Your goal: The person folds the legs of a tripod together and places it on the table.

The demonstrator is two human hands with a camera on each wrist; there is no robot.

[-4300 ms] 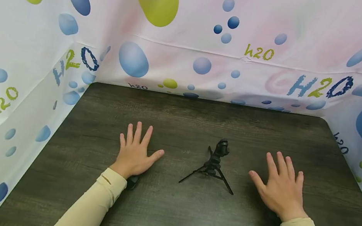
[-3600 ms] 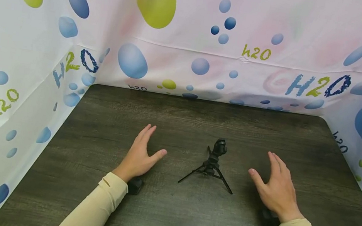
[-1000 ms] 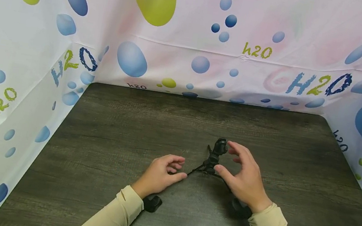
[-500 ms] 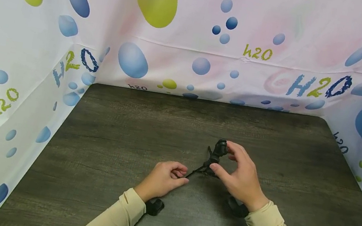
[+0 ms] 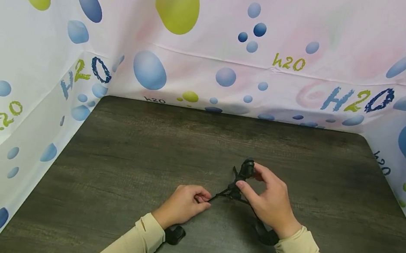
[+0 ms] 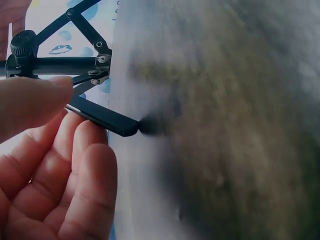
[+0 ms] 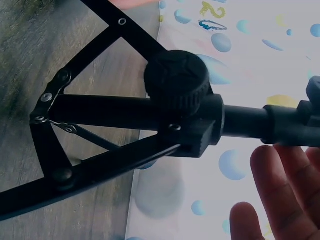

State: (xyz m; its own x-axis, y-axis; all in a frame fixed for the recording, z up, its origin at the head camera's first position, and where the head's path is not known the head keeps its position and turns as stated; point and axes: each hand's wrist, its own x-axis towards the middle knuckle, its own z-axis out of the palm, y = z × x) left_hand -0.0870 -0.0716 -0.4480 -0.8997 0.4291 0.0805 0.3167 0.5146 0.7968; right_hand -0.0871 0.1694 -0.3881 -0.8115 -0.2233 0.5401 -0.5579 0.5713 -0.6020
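A small black tripod stands on the table with its legs spread, in the middle of the head view. My left hand pinches the end of its left leg. In the left wrist view, the thumb lies over that leg and curled fingers sit below it. My right hand holds the tripod's upper part from the right, thumb at the column and fingers at the head. The right wrist view shows the round knob, the hinged braces and fingertips against the head; the thumb is out of that view.
The dark wood-grain table extends around the tripod. A white sheet with blue and green spots hangs behind it and along both sides. Black devices sit under both wrists.
From lying spread apart on either side, both hands have come in to the tripod. Over the last second, the left closed on a leg and the right moved onto the upper part.
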